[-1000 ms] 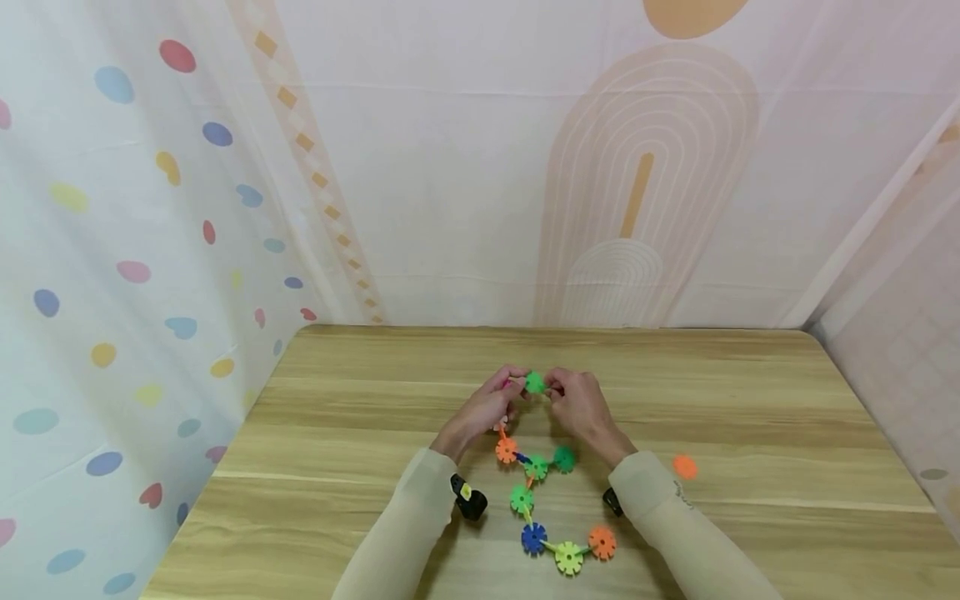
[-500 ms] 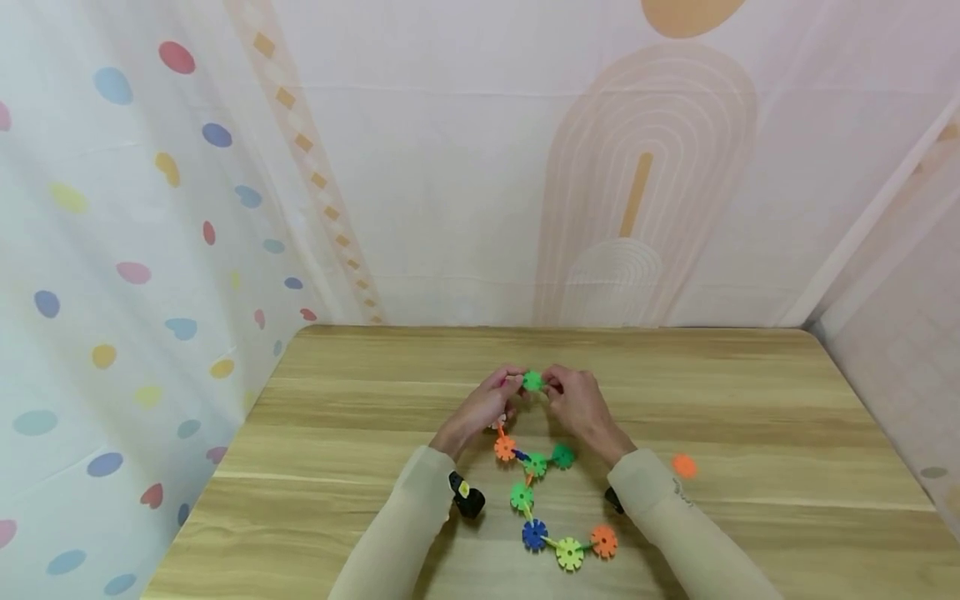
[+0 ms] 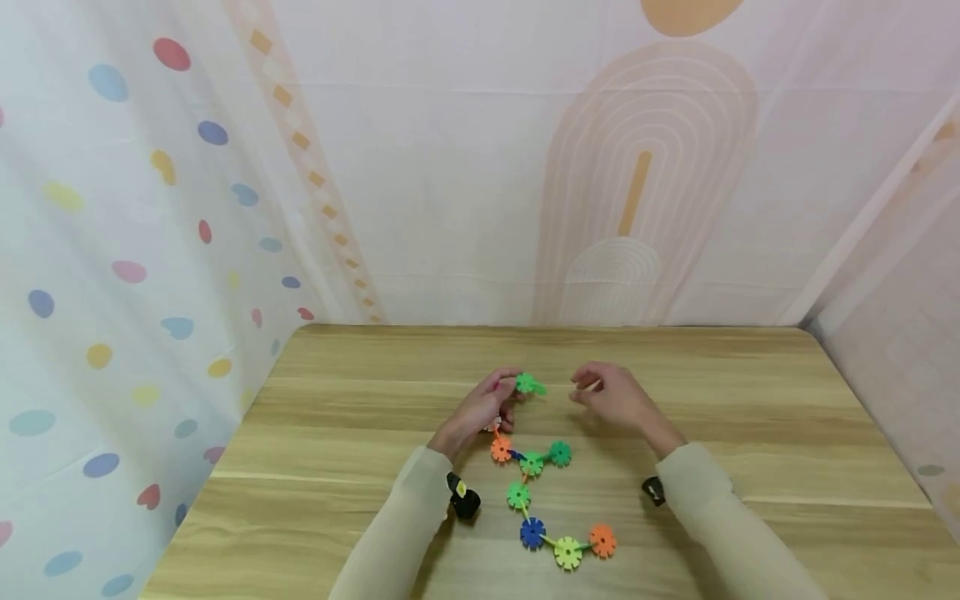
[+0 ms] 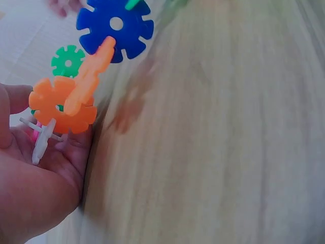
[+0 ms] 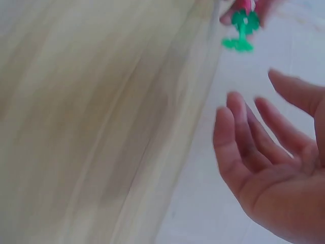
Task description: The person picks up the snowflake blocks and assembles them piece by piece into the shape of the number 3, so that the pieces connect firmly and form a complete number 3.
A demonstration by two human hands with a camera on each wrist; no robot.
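The green gear disc (image 3: 527, 384) at the top of the snowflake-block chain (image 3: 542, 492) is pinched in the fingertips of the left hand (image 3: 483, 408), raised just above the wooden table (image 3: 750, 417). Half a second ago both hands met on this disc; now the right hand (image 3: 617, 395) has let go and drawn off to the right, its fingers loosely spread and holding nothing, well apart from the disc. That suggests the joint at this disc is finished, or that the right hand is off for another piece.

Below the left fingers the chain runs back toward the person: an orange disc (image 3: 501, 448) just under the palm, then green, blue, yellow-green and orange discs lying flat on the table. In the left wrist view the orange disc (image 4: 62, 104) sits against the fingers with a white connector (image 4: 40, 140) beside it.

Patterned curtains (image 3: 150, 208) enclose the table.
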